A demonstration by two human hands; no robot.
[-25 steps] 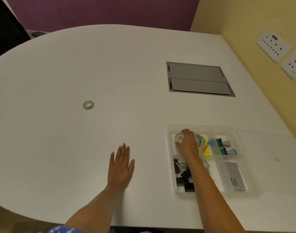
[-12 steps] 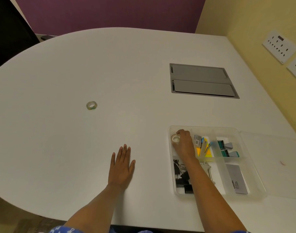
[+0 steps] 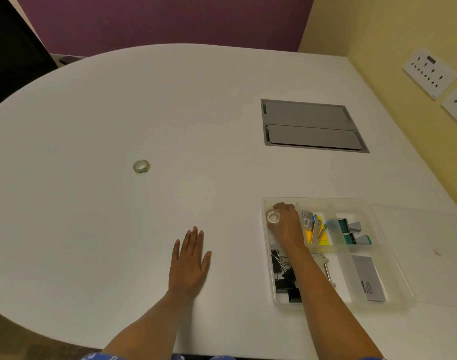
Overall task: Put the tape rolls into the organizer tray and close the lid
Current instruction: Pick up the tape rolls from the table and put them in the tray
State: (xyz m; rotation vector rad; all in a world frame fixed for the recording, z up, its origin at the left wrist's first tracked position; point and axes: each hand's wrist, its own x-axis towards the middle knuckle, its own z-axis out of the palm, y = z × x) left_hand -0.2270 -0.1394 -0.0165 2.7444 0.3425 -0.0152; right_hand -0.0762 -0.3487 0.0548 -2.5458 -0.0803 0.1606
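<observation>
A clear plastic organizer tray [image 3: 393,275] lies on the white table at the right, its clear lid [image 3: 429,245] folded open flat to its right. My right hand [image 3: 287,226] reaches into the tray's far left compartment, fingers closed around a whitish tape roll [image 3: 273,217] that rests at the compartment's left wall. A second, clear tape roll [image 3: 141,166] lies alone on the table far to the left. My left hand [image 3: 189,261] lies flat on the table, fingers together, holding nothing.
The tray also holds black binder clips [image 3: 284,279], sticky notes [image 3: 317,236], teal clips [image 3: 352,231] and a grey card [image 3: 368,278]. A grey cable hatch [image 3: 310,126] is set into the table behind it. A yellow wall with sockets [image 3: 429,74] runs along the right.
My right hand has shifted the whitish tape roll slightly left inside the tray's far left compartment. The left hand stays flat where it was.
</observation>
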